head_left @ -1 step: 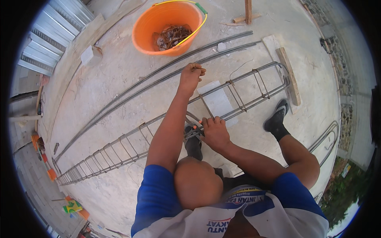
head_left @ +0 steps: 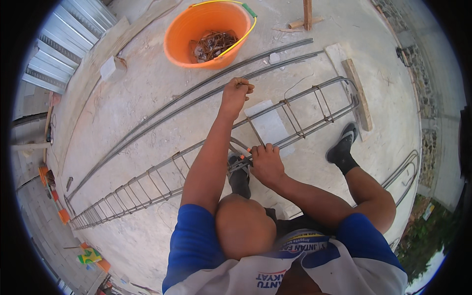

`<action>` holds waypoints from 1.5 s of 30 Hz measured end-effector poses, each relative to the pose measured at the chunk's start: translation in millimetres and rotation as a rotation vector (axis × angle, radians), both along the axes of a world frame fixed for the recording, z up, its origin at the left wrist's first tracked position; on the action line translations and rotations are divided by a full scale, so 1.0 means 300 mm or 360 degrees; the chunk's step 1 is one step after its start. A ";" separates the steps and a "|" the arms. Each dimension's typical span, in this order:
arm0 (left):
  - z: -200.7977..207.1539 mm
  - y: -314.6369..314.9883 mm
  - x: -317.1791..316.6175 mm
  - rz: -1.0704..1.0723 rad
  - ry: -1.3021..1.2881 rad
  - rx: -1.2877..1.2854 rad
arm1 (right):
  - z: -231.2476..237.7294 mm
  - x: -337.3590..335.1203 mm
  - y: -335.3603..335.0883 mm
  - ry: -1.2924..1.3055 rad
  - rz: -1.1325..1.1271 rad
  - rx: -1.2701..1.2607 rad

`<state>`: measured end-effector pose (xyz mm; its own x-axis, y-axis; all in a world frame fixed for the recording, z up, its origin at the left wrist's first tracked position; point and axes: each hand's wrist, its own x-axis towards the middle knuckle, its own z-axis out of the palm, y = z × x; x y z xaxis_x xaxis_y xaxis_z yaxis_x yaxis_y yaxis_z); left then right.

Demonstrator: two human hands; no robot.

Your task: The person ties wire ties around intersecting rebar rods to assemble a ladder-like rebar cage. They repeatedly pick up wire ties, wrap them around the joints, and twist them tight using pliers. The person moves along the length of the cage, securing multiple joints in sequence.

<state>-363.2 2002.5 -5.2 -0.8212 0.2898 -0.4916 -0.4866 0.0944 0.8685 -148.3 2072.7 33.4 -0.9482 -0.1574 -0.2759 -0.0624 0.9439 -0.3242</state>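
A long rebar cage (head_left: pixel 293 118) lies slanting across the concrete floor, with thin stirrups tied along its bars. My right hand (head_left: pixel 267 164) is closed at its near bar, by one end of a stirrup. Against that hand's thumb side are dark, curved metal pieces with orange marks (head_left: pixel 242 157); their exact kind is unclear. Above the cage's far bar I hold up my left hand (head_left: pixel 237 96), its fingers curled into a pinch. Whatever it may hold is too small to make out. A pale flat slab (head_left: pixel 268 125) sits under the cage between the hands' right sides.
An orange bucket (head_left: pixel 206 29) containing rusty wire pieces stands beyond the cage. Two long bar bundles (head_left: pixel 162 105) curve along the floor. A wooden block (head_left: pixel 358 93) lies at the cage's right end. My feet (head_left: pixel 342 142) straddle the work; bent bars (head_left: pixel 405 172) lie far right.
My right hand's thumb has shifted very slightly to the right, beside the orange marks. The left hand and the cage look unmoved.
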 end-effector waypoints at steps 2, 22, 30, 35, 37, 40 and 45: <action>0.014 -0.017 -0.013 0.0046 -0.0003 0.0036 | 0.000 -0.023 -0.005 -0.0110 -0.0001 0.0047; -0.039 0.211 0.104 -0.0727 0.0453 -0.0248 | 0.436 -0.130 0.610 -0.1755 -0.1026 -0.0963; -0.078 0.205 0.100 -0.0591 0.0490 -0.0214 | 0.450 -0.276 0.675 -0.0600 0.0229 0.0819; -0.074 0.197 0.088 -0.0600 0.0507 -0.0188 | 0.402 -0.508 0.706 -0.0038 0.0719 0.1224; -0.074 0.196 0.085 -0.0617 0.0452 -0.0157 | 0.371 -0.586 0.693 -0.0013 0.0812 0.1189; -0.081 0.185 0.085 -0.0622 0.0420 -0.0142 | 0.346 -0.658 0.659 -0.0040 0.0892 0.1128; -0.077 0.178 0.083 -0.0651 0.0393 -0.0123 | 0.293 -0.713 0.665 0.0017 0.1026 0.1089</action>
<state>-338.2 2056.0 -28.2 -0.7423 0.5837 -0.3291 -0.1763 0.3038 0.9363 -362.2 2272.3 121.4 -0.7377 -0.4598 -0.4943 -0.6390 0.7117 0.2918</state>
